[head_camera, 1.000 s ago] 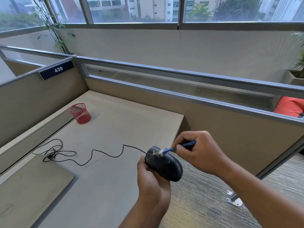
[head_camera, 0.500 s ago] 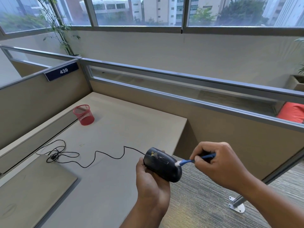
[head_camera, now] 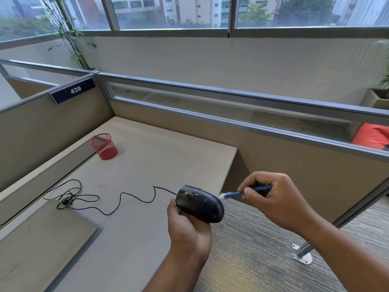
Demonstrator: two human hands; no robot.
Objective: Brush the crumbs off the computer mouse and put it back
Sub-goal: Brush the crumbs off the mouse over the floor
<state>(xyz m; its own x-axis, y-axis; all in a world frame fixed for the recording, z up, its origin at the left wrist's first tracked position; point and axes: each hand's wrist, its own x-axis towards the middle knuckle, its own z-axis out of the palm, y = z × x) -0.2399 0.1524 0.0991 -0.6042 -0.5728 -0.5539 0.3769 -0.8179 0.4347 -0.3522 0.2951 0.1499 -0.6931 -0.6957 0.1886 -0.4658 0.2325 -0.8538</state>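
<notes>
few crumbs show on mouse; brush bristles blurred

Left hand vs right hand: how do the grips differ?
The left hand wraps the mouse from underneath, while the right hand pinches the blue brush like a pen. The left hand comes up from the bottom of the view, and the right hand reaches in from the right. Shared: both hold something, close together by the desk edge.

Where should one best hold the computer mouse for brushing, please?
By its flanks and underside, from below, as the left hand grips the mouse now: its domed top faces up, and the crumbs near the wheel are left clear for the brush.
</notes>
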